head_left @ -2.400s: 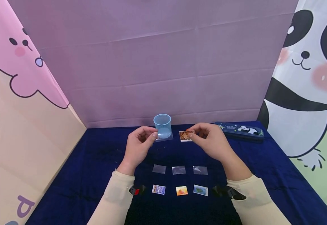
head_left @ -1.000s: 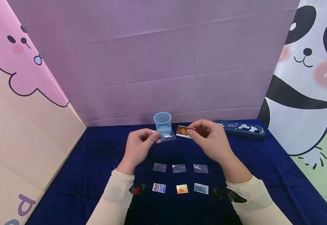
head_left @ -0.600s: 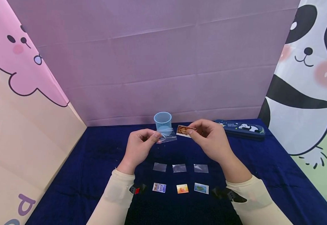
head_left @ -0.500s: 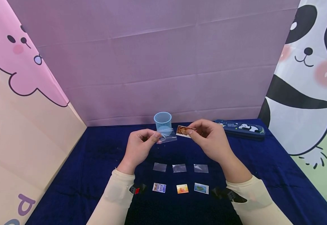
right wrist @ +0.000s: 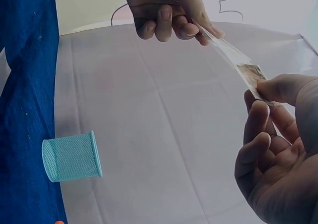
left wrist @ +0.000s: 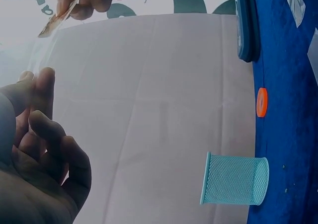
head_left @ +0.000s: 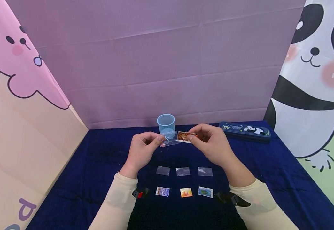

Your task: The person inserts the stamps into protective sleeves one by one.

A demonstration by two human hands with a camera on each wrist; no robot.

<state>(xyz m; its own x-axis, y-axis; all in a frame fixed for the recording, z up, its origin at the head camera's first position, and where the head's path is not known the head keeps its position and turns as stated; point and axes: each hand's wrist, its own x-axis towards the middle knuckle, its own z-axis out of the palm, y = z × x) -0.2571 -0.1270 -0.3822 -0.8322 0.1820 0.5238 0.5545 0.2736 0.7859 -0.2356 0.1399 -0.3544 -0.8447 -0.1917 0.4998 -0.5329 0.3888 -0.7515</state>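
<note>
My left hand (head_left: 144, 151) pinches a small clear plastic bag (head_left: 171, 143) between thumb and forefinger, its free end pointing right. My right hand (head_left: 214, 145) pinches a brown-toned stamp (head_left: 184, 136) with a white border by its right end. The left end of this stamp overlaps the bag's right edge in the head view. In the right wrist view the stamp (right wrist: 250, 75) lies right at the bag's end (right wrist: 226, 50), both held up off the table. Three more clear bags (head_left: 183, 172) form a row on the cloth, with three stamps (head_left: 186, 193) in a row nearer me.
Behind the hands stands a light blue mesh cup (head_left: 166, 123). A dark blue panda pencil case (head_left: 245, 131) lies at the back right. An orange ring (left wrist: 262, 102) sits on the blue cloth (head_left: 97, 166). A purple curtain (head_left: 161, 64) closes off the back.
The right hand has moved left with the stamp, bringing it from apart to overlapping the bag's edge. Earlier the left hand raised and tilted the bag; it now holds still.
</note>
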